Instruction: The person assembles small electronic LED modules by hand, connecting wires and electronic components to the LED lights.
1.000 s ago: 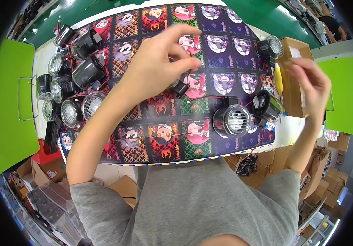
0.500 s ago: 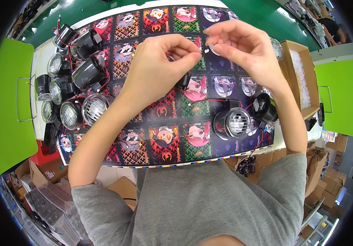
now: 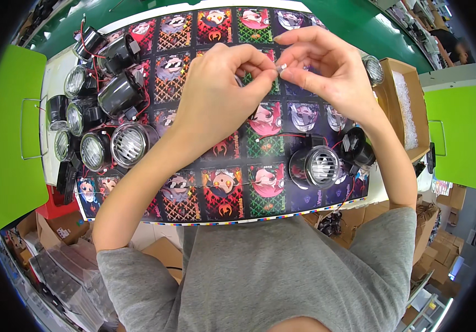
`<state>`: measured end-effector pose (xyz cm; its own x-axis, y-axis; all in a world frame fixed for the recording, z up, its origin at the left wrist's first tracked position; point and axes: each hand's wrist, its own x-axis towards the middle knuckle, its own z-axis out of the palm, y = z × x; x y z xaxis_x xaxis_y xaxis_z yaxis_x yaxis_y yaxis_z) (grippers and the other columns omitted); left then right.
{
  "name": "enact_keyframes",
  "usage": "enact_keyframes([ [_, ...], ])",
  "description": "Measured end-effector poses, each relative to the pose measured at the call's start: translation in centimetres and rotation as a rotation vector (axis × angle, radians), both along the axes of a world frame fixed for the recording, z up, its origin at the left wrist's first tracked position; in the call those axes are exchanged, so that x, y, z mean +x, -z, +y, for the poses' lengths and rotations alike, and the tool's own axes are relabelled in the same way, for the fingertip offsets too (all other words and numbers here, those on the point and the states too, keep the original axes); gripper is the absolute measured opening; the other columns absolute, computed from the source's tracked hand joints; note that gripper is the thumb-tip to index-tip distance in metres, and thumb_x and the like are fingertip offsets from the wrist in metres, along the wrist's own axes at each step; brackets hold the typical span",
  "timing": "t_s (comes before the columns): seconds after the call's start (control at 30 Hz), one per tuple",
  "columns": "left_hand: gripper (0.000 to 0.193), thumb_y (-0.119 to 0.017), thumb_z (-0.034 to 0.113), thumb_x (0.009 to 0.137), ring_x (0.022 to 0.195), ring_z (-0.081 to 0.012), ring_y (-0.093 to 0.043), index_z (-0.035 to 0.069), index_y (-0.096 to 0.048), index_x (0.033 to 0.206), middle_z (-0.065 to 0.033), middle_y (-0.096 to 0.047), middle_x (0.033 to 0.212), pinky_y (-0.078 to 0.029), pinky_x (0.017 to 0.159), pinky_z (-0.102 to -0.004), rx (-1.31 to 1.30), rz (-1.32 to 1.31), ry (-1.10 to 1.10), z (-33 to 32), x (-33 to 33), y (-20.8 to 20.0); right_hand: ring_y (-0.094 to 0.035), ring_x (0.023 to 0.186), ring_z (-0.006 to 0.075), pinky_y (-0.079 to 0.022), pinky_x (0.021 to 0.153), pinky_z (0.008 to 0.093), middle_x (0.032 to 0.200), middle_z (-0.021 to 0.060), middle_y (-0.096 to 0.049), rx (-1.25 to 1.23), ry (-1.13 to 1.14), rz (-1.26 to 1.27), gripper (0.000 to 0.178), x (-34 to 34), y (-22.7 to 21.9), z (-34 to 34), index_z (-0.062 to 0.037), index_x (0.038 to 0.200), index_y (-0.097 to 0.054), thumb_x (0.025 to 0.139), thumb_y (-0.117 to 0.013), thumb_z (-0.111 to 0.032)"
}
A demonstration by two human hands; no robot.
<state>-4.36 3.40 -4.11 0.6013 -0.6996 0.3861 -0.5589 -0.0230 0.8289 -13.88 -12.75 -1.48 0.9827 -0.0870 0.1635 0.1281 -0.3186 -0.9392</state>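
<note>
In the head view, the left hand (image 3: 221, 91) and the right hand (image 3: 335, 74) meet over the upper middle of a printed sheet of character cards (image 3: 221, 207). A small clear-and-white piece (image 3: 282, 68) is at their fingertips. The right hand pinches it between the thumb and a bent finger, with the forefinger raised clear above. The left hand's thumb and forefinger are closed together at the piece's near side; whether they grip it or something behind it cannot be told.

Below the right hand, a black cylindrical unit with a slotted chrome grille (image 3: 321, 167) stands on the sheet, its red wire (image 3: 285, 134) running out to the left. Just beside it, near the right forearm, is a second black unit (image 3: 356, 146). Beyond the right wrist, another chrome grille (image 3: 373, 70) shows partly.

To the right, an open cardboard box (image 3: 419, 119) holds clear plastic pieces (image 3: 405, 113). At the left, a cluster of similar black units (image 3: 119, 95) lies crowded together, some on their sides, with red wires among them. A lime-green panel (image 3: 14, 138) flanks the table.
</note>
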Motion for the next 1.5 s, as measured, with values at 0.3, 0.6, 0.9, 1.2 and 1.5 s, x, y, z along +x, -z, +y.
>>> enact_keyframes([
  [0.3, 0.021, -0.068, 0.005, 0.075, 0.068, -0.0072, -0.058, 0.001, -0.055, 0.092, -0.0041, -0.065, 0.074, -0.045, 0.065, -0.0211, 0.024, 0.099, 0.039, 0.3, -0.2, -0.7, -0.058, 0.073, 0.0090, -0.047, 0.064, 0.0221, 0.079, 0.0041, -0.062, -0.261, 0.034, -0.044, 0.012, 0.2, -0.1, 0.0, -0.0001, 0.089, -0.064, 0.080, -0.063, -0.008],
  [0.6, 0.023, -0.064, 0.008, 0.080, 0.071, -0.0073, -0.058, 0.000, -0.057, 0.100, -0.0050, -0.065, 0.077, -0.044, 0.066, -0.0200, 0.036, 0.296, 0.196, -0.1, 0.5, -0.9, -0.057, 0.069, 0.0148, -0.045, 0.061, 0.0293, 0.077, 0.0065, -0.059, -0.589, 0.013, -0.274, 0.010, 0.8, -0.9, -0.2, -0.0006, 0.084, -0.059, 0.078, -0.062, -0.009],
  [0.9, 0.011, -0.067, 0.010, 0.076, 0.065, -0.0041, -0.056, -0.001, -0.065, 0.077, -0.0009, -0.063, 0.068, -0.046, 0.059, -0.0210, 0.041, 0.254, 0.192, 2.3, 1.6, -0.6, -0.052, 0.061, 0.0228, -0.043, 0.053, 0.0284, 0.070, 0.0084, -0.052, -0.871, 0.116, -0.750, 0.021, 2.5, -5.2, 3.1, -0.0012, 0.078, -0.054, 0.061, -0.065, 0.007],
  [1.2, 0.023, -0.070, 0.018, 0.071, 0.091, -0.0286, -0.055, 0.010, -0.064, 0.092, -0.0092, -0.055, 0.096, -0.044, 0.083, -0.0450, 0.125, -0.600, -0.291, 6.2, -2.9, 1.9, -0.053, 0.054, 0.0126, -0.043, 0.048, 0.0221, 0.064, 0.0042, -0.053, -0.735, 0.141, -0.504, 0.017, 3.1, -4.7, 5.0, -0.0037, 0.085, -0.053, 0.071, -0.062, 0.000],
  [1.5, 0.059, -0.070, 0.016, 0.065, 0.109, -0.0361, -0.047, 0.001, -0.044, 0.116, -0.0200, -0.046, 0.115, -0.039, 0.094, -0.0401, -0.008, -0.308, 0.059, 3.3, -0.4, 1.9, -0.052, 0.060, 0.0051, -0.042, 0.053, 0.0193, 0.072, 0.0021, -0.056, 0.115, 0.035, 0.064, 0.010, 1.4, -5.5, 5.6, -0.0008, 0.092, -0.046, 0.086, -0.053, -0.004],
])
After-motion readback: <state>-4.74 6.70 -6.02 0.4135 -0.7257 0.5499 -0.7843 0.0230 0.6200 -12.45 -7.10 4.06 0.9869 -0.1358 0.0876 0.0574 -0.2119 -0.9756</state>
